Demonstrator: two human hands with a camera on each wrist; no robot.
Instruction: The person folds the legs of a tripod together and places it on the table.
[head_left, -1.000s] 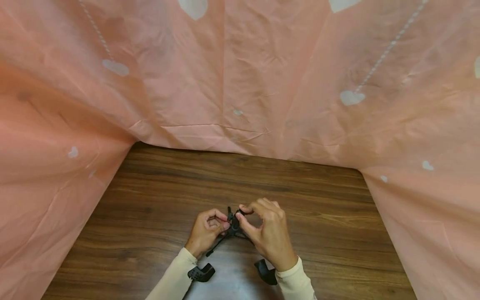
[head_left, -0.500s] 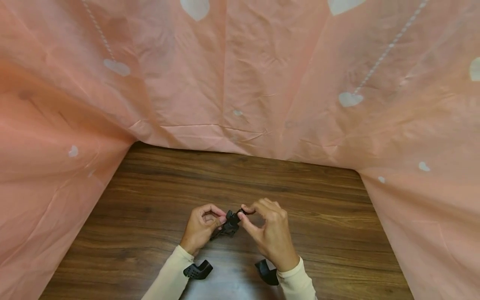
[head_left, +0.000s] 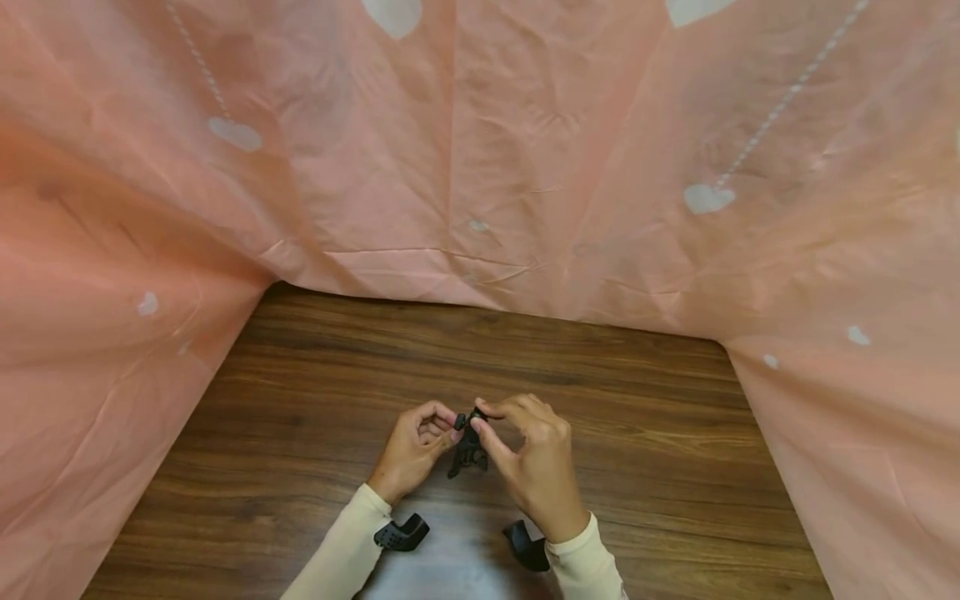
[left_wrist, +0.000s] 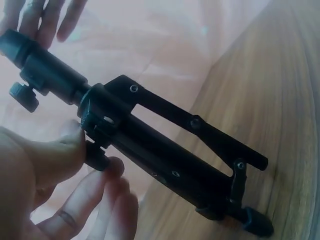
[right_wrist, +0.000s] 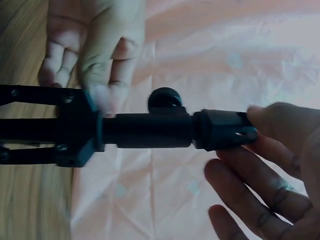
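A small black tripod (head_left: 470, 454) is held between both hands above the table, its legs folded in along the centre column. My right hand (head_left: 536, 458) pinches its top end (right_wrist: 225, 130) between thumb and index finger, with the other fingers apart from it. Lower down, the thumb and index finger of my left hand (head_left: 411, 454) pinch the small knob (left_wrist: 97, 156) on the collar above the legs. Another round knob (right_wrist: 165, 100) sticks out from the upper column and is untouched. In the left wrist view, hinged braces (left_wrist: 240, 180) join the legs near the feet.
Below lies a brown wood-grain table (head_left: 337, 358). Pink cloth (head_left: 510, 208) with white hearts hangs behind it and on both sides. Black curved camera mounts (head_left: 402, 533) sit at the wrists, over cream sleeves (head_left: 337, 546).
The tripod's spread legs have folded in against the column. It tilted to the left midway and now hangs steeper. Both hands have kept their hold near its upper part.
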